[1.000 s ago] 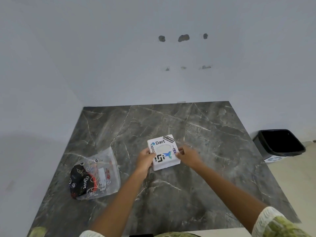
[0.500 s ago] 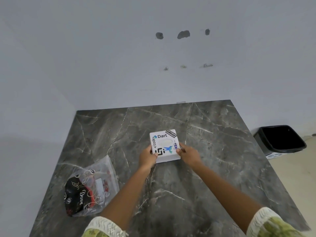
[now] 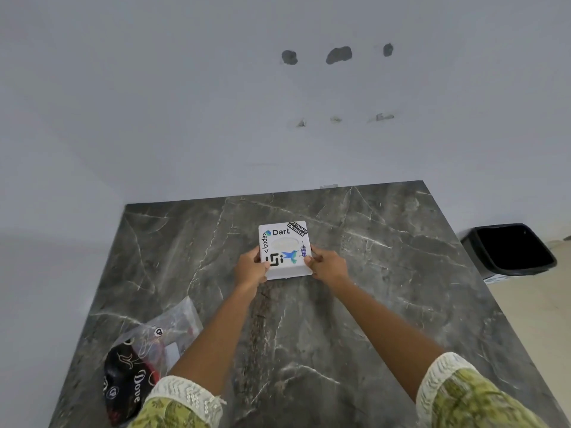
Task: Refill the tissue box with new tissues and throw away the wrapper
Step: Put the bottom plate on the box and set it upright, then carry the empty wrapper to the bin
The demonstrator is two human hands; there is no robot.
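A big pale wall [image 3: 216, 103] fills the top, with three dark holes in it; below it sits a dark grey table [image 3: 355, 304] with thin white lines like marble; its near edge is cut off at the bottom. A black bin [image 3: 509, 248] stands on the floor to the right of the table; only dark shows inside it. Two arms reach out, with green and white sleeves [image 3: 457, 393] cut off at the bottom edge. Near the left front corner lies a clear plastic wrapper [image 3: 154, 344] with a black end that says Dove; the left sleeve hides part of it, and what is inside is hard to make out. Out in the middle of the table is the white tissue box [image 3: 284, 248] with stickers on top; its oval hole looks pale and blurry. The left hand [image 3: 251, 268] grips its left side; the right hand [image 3: 327, 265] grips its right side; the fingers behind the box are hidden.
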